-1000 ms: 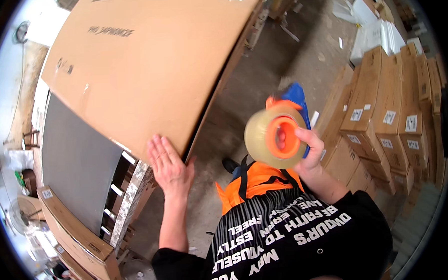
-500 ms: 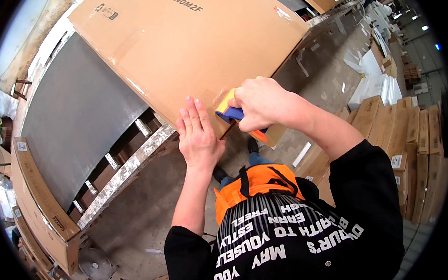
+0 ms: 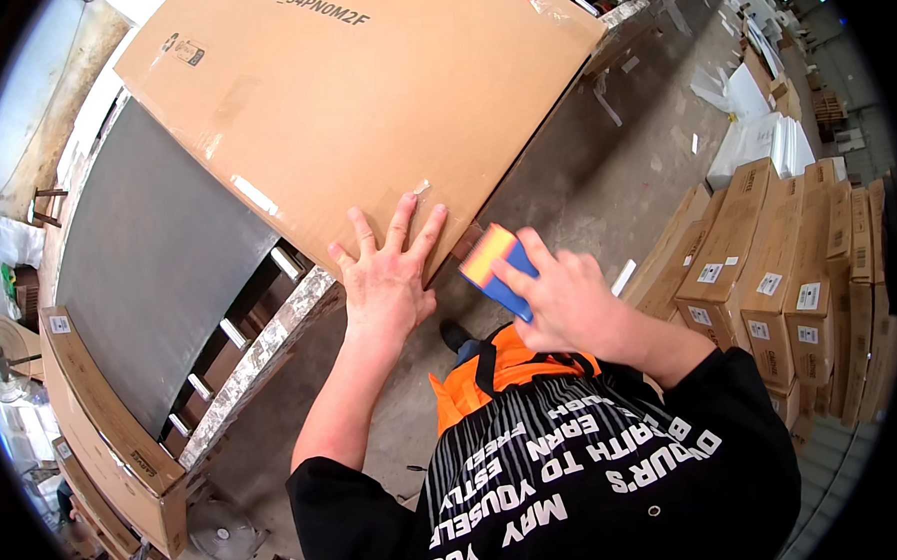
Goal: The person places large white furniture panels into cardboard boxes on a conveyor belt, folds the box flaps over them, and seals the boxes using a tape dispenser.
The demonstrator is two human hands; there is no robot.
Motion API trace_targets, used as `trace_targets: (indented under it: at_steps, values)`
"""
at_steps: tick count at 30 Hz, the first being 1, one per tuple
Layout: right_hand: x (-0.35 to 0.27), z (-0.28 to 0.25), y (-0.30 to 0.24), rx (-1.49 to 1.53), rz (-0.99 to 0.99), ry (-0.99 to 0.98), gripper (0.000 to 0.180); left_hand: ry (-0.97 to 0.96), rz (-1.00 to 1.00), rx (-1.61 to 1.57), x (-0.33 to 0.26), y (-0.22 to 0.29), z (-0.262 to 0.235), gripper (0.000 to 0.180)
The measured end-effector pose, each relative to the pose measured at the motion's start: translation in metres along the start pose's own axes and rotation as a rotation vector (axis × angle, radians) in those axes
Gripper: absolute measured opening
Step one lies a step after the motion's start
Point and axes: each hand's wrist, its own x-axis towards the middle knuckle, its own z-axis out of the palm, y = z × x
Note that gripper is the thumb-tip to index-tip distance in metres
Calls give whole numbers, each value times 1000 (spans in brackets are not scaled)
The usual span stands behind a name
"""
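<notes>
Warehouse w/ concrete floor (image 3: 604,183). Big flat cardboard box (image 3: 361,114) sits shut on a pallet rack, contents hidden. Stacked cartons (image 3: 769,286) at right. Left hand (image 3: 388,278) lies flat, fingers spread, on box corner. Right hand (image 3: 559,295) grips blue-orange tape dispenser (image 3: 493,268) just beside that corner.

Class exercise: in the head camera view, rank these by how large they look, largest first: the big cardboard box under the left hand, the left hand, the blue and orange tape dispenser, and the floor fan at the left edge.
1. Big cardboard box.
2. Left hand.
3 and 4. Blue and orange tape dispenser and floor fan: they look about alike; the fan is much farther off and partly cut by the picture's rim, so no ranking.
</notes>
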Motion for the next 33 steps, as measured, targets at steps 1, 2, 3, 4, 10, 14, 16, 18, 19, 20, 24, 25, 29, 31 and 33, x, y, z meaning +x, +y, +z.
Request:
trace_targets:
  at_steps: [1,2,3,4,10,14,16,18,19,20,24,25,29,31,33]
  values:
    - [-12,5,1,-5,20,-56,60,-15,12,45,-1,1,-4,105]
    - [-22,20,8,-8,20,-107,58,-30,24,90,-2,2,-7,102]
    - [-21,32,11,1,19,-116,58,-39,42,134,0,5,-9,99]
    - [-19,43,12,8,26,-124,57,-64,63,151,2,6,-8,98]
    - [69,70,-33,-180,-92,-304,36,-97,170,262,5,3,-1,85]
    - [82,139,-2,-46,-112,-412,29,-75,132,265,0,1,-1,70]
    - [63,130,42,361,80,-479,29,-17,137,257,-3,1,4,68]
    - [29,138,90,1023,334,-513,30,13,140,239,-7,3,5,64]
    - [5,156,120,1498,460,-422,31,32,140,206,-3,6,8,64]
    - [-14,159,139,1760,566,-448,34,48,131,181,-5,7,11,64]
    - [-50,136,176,2519,514,-470,39,80,94,105,-15,32,2,90]
    - [-52,120,179,2603,461,-432,39,138,129,124,-12,42,0,94]
    - [-55,127,221,2740,281,-334,44,209,346,-85,29,82,-12,92]
    - [-51,149,249,2739,164,-272,47,184,452,-126,67,103,-25,92]
    - [-43,138,275,2773,91,-177,52,232,469,-85,112,116,-38,90]
